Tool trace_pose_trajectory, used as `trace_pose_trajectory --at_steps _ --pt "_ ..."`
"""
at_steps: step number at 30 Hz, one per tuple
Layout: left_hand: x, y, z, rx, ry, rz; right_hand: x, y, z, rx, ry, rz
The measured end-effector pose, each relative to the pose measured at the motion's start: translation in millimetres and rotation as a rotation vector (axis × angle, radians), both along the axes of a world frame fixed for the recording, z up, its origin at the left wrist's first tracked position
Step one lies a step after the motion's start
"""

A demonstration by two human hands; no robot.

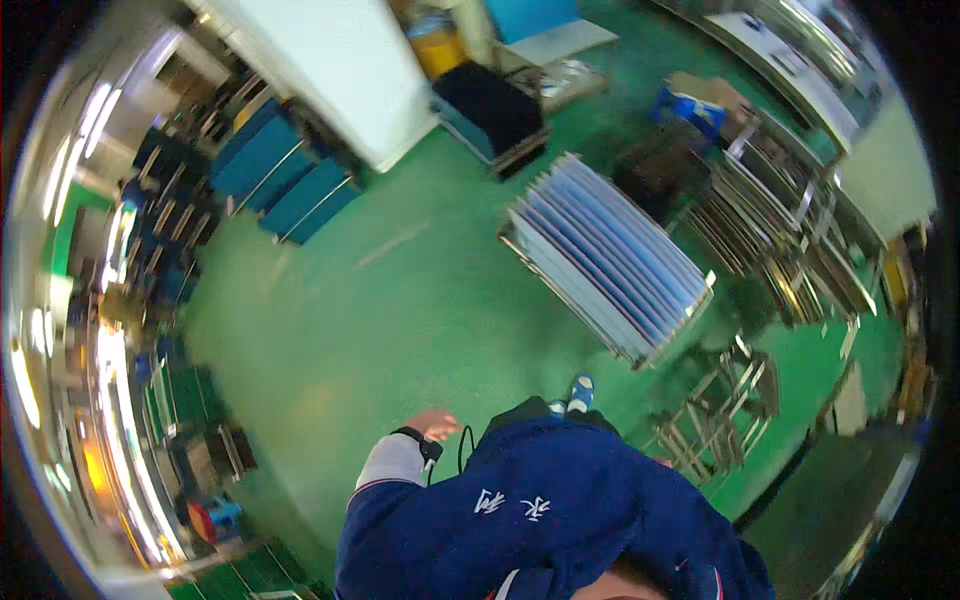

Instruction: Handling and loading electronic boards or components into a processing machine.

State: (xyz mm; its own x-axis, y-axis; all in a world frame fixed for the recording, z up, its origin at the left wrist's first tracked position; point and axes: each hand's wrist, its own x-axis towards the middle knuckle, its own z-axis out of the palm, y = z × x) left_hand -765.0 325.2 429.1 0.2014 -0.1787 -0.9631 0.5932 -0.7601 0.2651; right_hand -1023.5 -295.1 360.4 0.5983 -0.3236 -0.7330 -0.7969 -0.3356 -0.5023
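Nearest in, the left grip (432,424) hangs out over the green floor (330,330), fingers loosely extended and nothing visible in it, held clear of the navy jacket (560,490) as if the arm were swinging in a walk. A black band (430,450) circles the wrist, and a dark cable (461,445) loops just beside the fingers. Over on the other side, the right grip (663,461) is only a sliver past the jacket; it's blurred and mostly hidden, so I can't tell whether it's open, closed or carrying anything. Right by that grip, metal frames (720,410) stand bunched on the floor, probably to save room. Ahead of both grips comes the rack of blue panels (610,260), the sheets on edge in a close row, likely so each slides out without scraping its neighbour. Beyond and to the right of the rack, more metal racks (760,215) crowd together. Farthest ahead of the left grip, a dark-topped cart (490,115) sits near a white pillar (340,80), seemingly parked there to keep the middle passable.
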Motion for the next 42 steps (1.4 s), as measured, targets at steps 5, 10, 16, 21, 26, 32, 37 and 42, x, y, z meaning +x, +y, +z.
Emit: trace_pose_trajectory --at_steps 5,10,16,21,26,32,37,42 --pt "-43.1 -17.2 55.4 -0.252 0.196 0.208 116.4 -15.1 12.8 0.006 -0.025 0.543" --pt "-50.4 -2.2 34.0 -0.395 0.162 0.401 251.7 -17.3 9.9 0.069 -0.140 1.086" --pt "-2.0 85.9 -9.4 -0.397 0.093 0.542 432.4 140.9 32.1 0.071 -0.317 1.428" --pt "54.8 171.4 -31.4 -0.405 0.043 0.592 559.4 330.8 89.8 0.171 -0.016 0.976" --pt "109.3 231.1 -21.1 -0.393 0.022 0.766 646.3 430.0 97.7 0.375 0.035 0.666" --pt "153.6 271.8 -22.2 -0.397 0.037 0.868 754.8 400.7 -5.5 -0.046 -0.240 1.615" --pt "211.7 325.4 -6.1 -0.332 -0.040 0.951 835.0 414.5 -49.8 -0.085 -0.091 1.753" --pt "339.9 413.2 43.1 -0.205 -0.245 0.820 963.9 529.8 -84.4 -0.380 0.054 1.727"
